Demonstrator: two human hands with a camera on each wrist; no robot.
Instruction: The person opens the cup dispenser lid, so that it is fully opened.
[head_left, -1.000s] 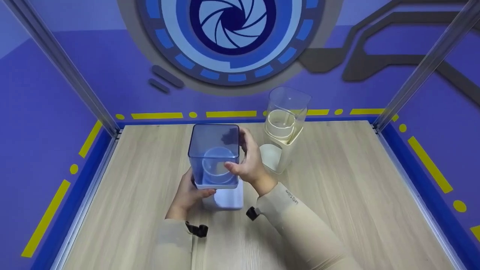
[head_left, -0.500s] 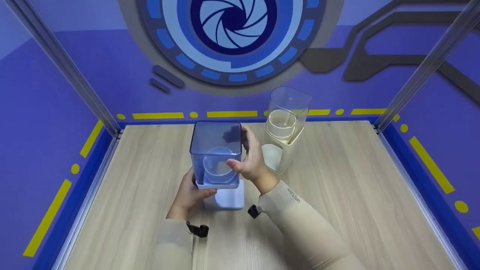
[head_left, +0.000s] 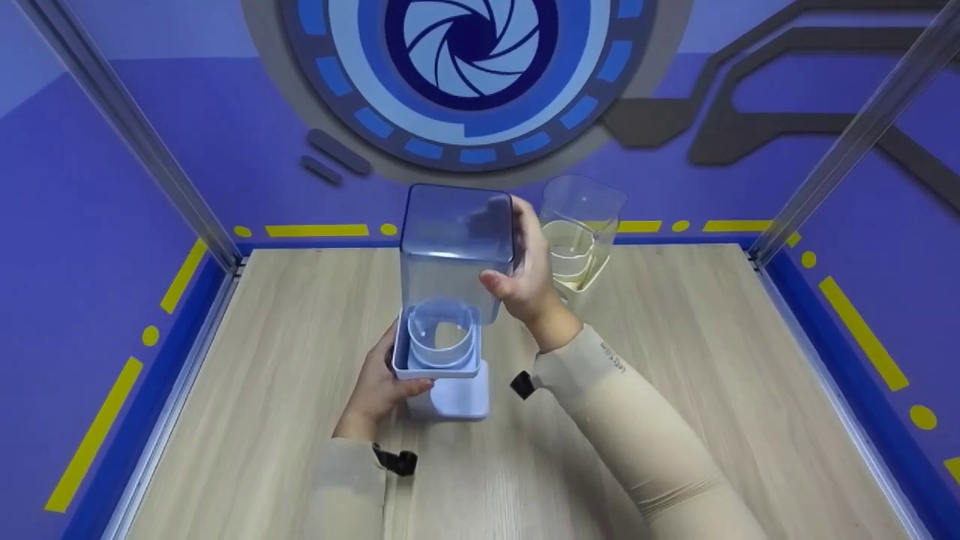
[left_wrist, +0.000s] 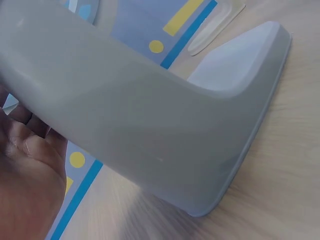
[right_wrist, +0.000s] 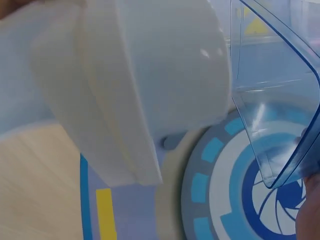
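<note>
A pale blue-white pet feeder base (head_left: 437,373) stands on the table, with a round collar inside its square rim. My left hand (head_left: 375,390) grips the base from the left, thumb along the front. Up and to the right, my right hand (head_left: 531,285) holds a see-through blue tank (head_left: 457,225) by its right side, fingers behind and thumb in front. In the right wrist view a gap shows between the tank (right_wrist: 272,95) and the collar (right_wrist: 175,65). The base's smooth outer wall (left_wrist: 135,110) fills much of the left wrist view, beside the left palm (left_wrist: 30,175).
A second feeder, cream with a clear tank (head_left: 585,202), stands at the back right behind my right hand, partly hidden by it. The wooden table (head_left: 300,322) has purple-blue walls (head_left: 187,150) and metal posts (head_left: 847,127) around it.
My right hand has lifted the blue tank off the base, up and slightly right, which uncovers the collar. The left hand and the base have stayed in place.
</note>
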